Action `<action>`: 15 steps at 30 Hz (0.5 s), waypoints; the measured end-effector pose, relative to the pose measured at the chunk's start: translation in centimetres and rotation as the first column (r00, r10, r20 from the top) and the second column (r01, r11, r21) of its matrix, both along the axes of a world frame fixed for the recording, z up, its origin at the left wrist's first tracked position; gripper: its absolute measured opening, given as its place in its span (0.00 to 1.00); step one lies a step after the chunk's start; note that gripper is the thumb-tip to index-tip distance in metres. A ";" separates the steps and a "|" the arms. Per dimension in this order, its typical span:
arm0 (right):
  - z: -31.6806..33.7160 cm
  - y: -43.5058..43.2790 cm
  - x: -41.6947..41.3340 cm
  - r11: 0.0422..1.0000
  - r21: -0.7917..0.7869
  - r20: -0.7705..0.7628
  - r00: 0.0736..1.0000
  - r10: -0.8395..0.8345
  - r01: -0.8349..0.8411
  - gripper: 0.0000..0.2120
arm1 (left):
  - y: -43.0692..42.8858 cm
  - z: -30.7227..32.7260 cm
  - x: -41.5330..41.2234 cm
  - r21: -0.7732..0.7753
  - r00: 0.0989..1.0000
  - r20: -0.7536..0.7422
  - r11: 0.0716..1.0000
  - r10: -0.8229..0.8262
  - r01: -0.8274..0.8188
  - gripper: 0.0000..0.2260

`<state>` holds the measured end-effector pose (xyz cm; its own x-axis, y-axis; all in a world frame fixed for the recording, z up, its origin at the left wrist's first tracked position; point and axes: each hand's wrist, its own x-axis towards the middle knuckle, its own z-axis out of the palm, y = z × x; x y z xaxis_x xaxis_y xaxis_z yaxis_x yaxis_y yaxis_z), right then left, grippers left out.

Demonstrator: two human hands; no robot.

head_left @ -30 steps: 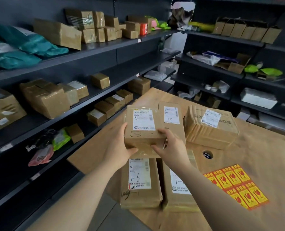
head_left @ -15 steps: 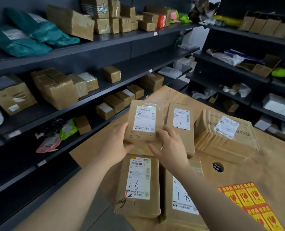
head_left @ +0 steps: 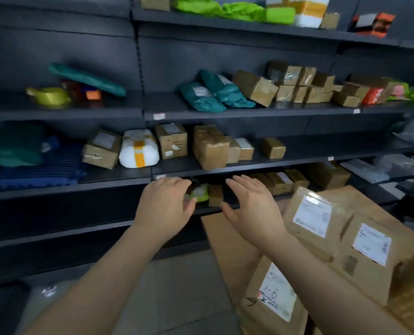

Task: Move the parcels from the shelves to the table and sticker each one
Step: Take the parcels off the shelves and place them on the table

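At lower shelf (head_left: 209, 209): left hand (head_left: 164, 206) and right hand (head_left: 251, 209) both empty, fingers spread, either side of a small brown box (head_left: 215, 195), no contact yet afaict. Other parcels (head_left: 322, 228) sit stacked on table (head_left: 227, 238), close by right forearm (head_left: 322, 269). Risks: arm nudges that stack off the table edge, or a wide grab drags the green packet (head_left: 199, 193) out too.
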<state>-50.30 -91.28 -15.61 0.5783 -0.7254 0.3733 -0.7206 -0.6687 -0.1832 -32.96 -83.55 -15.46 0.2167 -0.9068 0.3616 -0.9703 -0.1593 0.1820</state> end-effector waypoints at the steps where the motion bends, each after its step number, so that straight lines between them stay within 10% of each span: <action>1: 0.5 0.7 2.1 0.998 -0.001 0.003 0.998 0.059 -0.059 0.25 | 1.5 0.4 1.7 -0.006 0.998 0.012 0.999 0.054 -0.054 0.20; 15: 7.3 15.5 34.6 0.776 -0.056 0.109 0.769 0.630 -0.628 0.26 | 25.0 7.0 25.9 -0.106 0.760 0.085 0.764 0.644 -0.636 0.22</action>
